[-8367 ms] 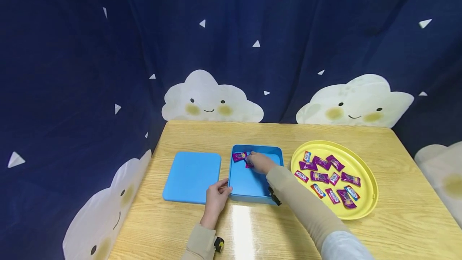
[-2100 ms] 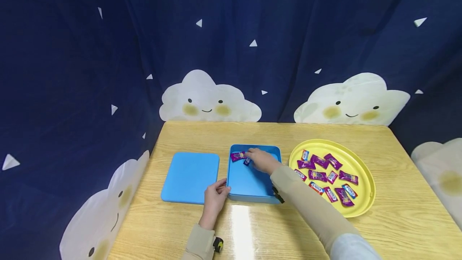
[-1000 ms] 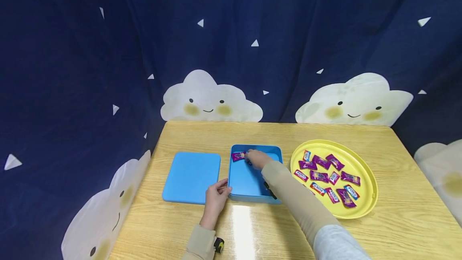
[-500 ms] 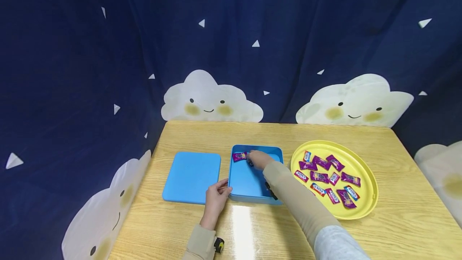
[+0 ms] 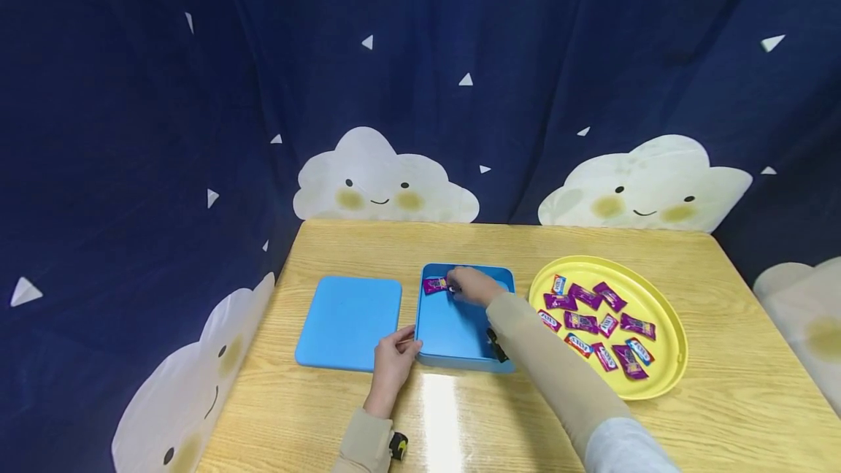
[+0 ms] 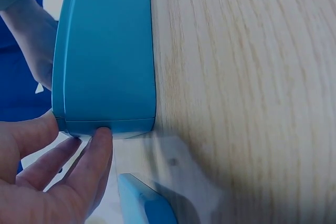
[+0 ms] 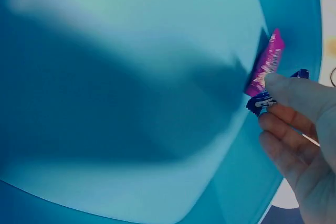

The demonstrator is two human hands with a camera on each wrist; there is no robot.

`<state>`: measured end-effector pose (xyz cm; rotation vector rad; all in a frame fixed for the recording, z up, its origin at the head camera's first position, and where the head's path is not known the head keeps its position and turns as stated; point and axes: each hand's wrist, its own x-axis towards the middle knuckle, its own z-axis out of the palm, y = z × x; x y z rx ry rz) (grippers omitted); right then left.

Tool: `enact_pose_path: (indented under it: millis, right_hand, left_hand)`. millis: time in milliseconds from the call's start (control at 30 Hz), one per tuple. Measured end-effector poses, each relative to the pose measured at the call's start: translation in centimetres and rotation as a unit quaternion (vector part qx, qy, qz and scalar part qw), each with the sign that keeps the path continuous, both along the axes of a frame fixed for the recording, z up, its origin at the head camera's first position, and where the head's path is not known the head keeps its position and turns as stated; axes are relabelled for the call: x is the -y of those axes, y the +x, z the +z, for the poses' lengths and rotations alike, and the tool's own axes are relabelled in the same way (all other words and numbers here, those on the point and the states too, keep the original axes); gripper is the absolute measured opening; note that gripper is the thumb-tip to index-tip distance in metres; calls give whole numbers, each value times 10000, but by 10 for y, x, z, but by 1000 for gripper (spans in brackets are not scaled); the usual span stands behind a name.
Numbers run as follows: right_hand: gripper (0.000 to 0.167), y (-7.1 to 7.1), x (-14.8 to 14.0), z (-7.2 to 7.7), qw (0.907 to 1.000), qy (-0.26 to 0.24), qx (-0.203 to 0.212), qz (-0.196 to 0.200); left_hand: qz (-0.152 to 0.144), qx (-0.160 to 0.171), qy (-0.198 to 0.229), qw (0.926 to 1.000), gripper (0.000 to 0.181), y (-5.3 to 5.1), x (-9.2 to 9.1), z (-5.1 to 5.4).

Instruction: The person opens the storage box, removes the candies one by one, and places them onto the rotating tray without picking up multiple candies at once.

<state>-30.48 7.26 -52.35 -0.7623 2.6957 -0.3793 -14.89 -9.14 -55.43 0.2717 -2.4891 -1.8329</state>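
Observation:
A blue box (image 5: pixel 460 334) stands without its lid on the table. Inside, a purple-wrapped candy (image 5: pixel 434 285) lies by the far left corner; the right wrist view shows this purple candy (image 7: pixel 271 59) against the wall. My right hand (image 5: pixel 476 286) reaches into the box and pinches a small dark blue-wrapped candy (image 7: pixel 261 101) between thumb and fingers, right beside the purple one. Part of the blue candy is hidden by the thumb. At the box's near left corner, my left hand (image 5: pixel 393 363) grips the wall, thumb at the rim and fingertips (image 6: pixel 103 130) lower on the side.
Left of the box lies a flat blue lid (image 5: pixel 350 323). A round yellow tray (image 5: pixel 675 356) on the right bears several purple, red and blue wrapped candies. The wooden table (image 5: pixel 506 241) ends at a dark blue curtain (image 5: pixel 420 20) with cloud prints.
Within the box, my right hand has shifted slightly and turned, its wrist moving to the right. The dark blue candy now sits closer to the purple one. My left hand stays at the corner.

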Motion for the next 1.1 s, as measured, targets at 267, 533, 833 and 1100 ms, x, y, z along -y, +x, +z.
enact_pose_path:
  millis: [267,533,833,1100]
  right_hand:
    - [22,6,-18,17,9968,-759,18,-242]
    - [20,19,-45,28,9865,-1580,-273,-326]
    - [22,42,-75,39,9749,-2105,-416,-588]
    - [21,56,-117,43,9665,-2181,-942,-975]
  left_hand:
    - [-48,19,12,10000,35,1,0,1]
    - [-85,-14,12,10000,36,2,0,2]
    - [-44,-10,-55,10000,35,2,0,3]
    - [-67,-106,-30,9999,35,2,1,2]
